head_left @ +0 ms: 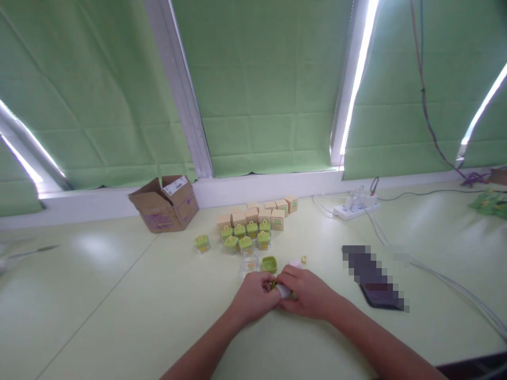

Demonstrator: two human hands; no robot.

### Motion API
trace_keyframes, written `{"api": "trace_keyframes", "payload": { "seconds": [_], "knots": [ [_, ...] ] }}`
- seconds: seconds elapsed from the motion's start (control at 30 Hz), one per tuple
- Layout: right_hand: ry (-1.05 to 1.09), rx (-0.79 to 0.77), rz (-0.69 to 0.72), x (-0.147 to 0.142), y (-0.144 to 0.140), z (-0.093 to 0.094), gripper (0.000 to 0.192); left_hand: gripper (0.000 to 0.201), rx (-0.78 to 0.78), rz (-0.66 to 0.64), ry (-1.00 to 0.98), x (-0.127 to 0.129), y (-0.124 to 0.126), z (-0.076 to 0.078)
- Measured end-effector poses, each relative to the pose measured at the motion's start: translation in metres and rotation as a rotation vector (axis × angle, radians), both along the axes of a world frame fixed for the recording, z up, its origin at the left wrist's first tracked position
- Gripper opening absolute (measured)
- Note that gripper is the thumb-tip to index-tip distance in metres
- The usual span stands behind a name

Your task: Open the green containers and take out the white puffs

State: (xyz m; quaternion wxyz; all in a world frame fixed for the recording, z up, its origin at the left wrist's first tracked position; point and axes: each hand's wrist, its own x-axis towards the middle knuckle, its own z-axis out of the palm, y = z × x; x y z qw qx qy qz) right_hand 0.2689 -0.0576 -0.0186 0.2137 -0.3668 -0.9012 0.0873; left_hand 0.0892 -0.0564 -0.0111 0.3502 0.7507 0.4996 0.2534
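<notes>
My left hand (255, 296) and my right hand (308, 293) meet low over the table. Their bent fingers close on a small green lid (273, 285), mostly covered by the fingers. A white piece (283, 290) shows beside the lid, under my right fingers. Just beyond the hands lies an open green square lid (269, 264), hollow side up. Clear plastic jars (249, 258) without lids stand left of it. To its right are a pale pink item (295, 263), partly hidden by my right hand, and a small yellow loop (304, 259).
Several clear jars with green lids and yellow loops (245, 243) stand beyond, with one such jar (202, 243) apart on the left. Behind are small tan boxes (251, 215). An open cardboard box (168, 208), a power strip (354, 208) with cables and a dark phone-like slab (376, 295) flank them.
</notes>
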Motion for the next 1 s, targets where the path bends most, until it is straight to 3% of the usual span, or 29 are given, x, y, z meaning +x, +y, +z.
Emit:
{"api": "trace_keyframes", "payload": {
  "seconds": [0.57, 1.0],
  "knots": [
    [-0.035, 0.069, -0.045, -0.003, 0.001, -0.005, 0.027, 0.018, 0.18, -0.054, 0.223, 0.002, -0.005, 0.009],
    [0.211, -0.035, -0.009, 0.011, 0.007, -0.001, 0.029, 0.05, 0.129, -0.129, 0.023, -0.003, -0.004, 0.01]
  ]
}}
